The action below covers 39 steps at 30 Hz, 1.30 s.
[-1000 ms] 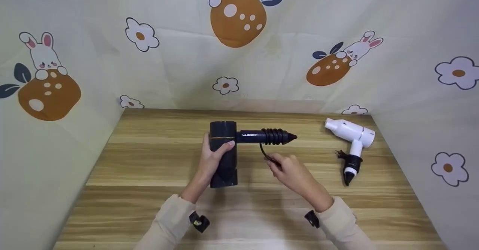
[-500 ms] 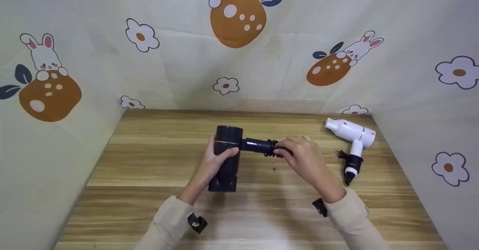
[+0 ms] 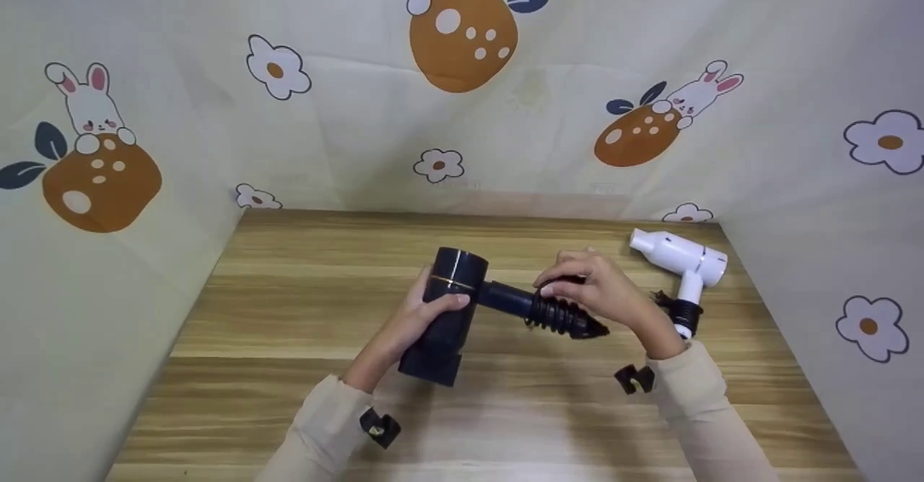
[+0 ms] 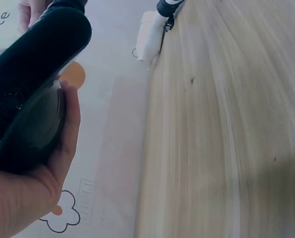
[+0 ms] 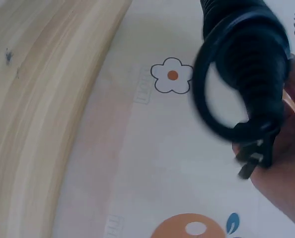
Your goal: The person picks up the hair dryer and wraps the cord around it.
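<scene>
A black hair dryer (image 3: 449,327) with a thin gold ring is held above the table by my left hand (image 3: 415,320), whose thumb lies across its barrel. Its handle points right and slightly toward me, with a black cord (image 3: 559,314) wound round it in several coils. My right hand (image 3: 603,291) pinches the cord's loose end above the coils. A loop of that cord and a plug (image 5: 252,158) with metal prongs show close up in the right wrist view. In the left wrist view the barrel hides much of my left palm.
A white hair dryer (image 3: 678,255) lies at the table's right rear, its own black cord wrapped on the handle; my right forearm partly covers it. The wooden table (image 3: 289,410) ends at a hanging cloth (image 3: 346,121) printed with rabbits and flowers.
My right hand has moved up and right, going round the handle with the cord end. The black hair dryer has shifted right and toward me, its handle now tilting downward.
</scene>
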{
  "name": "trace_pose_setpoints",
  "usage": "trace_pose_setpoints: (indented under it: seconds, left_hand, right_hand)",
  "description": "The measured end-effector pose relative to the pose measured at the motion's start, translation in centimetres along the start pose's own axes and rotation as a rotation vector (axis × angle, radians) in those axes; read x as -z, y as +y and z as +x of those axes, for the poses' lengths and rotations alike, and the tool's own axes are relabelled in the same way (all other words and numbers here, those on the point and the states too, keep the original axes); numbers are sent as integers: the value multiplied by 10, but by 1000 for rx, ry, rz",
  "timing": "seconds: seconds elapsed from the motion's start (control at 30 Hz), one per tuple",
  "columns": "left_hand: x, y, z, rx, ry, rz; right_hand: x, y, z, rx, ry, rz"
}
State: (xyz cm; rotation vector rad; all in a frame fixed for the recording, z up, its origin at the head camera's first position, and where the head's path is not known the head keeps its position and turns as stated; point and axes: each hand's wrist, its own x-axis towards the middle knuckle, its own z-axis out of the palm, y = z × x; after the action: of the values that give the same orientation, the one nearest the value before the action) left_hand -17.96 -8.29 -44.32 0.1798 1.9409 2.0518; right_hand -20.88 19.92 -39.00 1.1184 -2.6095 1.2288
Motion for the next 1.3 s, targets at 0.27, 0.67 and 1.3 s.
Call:
trace_pose_setpoints:
  seconds: [0.27,0.67,1.3]
  left_hand:
    - [-1,1,-5,40,-95,-142]
    - [-7,3,-6,38,-135,-304]
    - [-1,13,1,16,-212,-26]
  right_hand:
    - [-6,7,-1,-108,13,273]
    - [-28,-12,-2,-157,163,621]
    - [-32,11,-19,-347,-174,887]
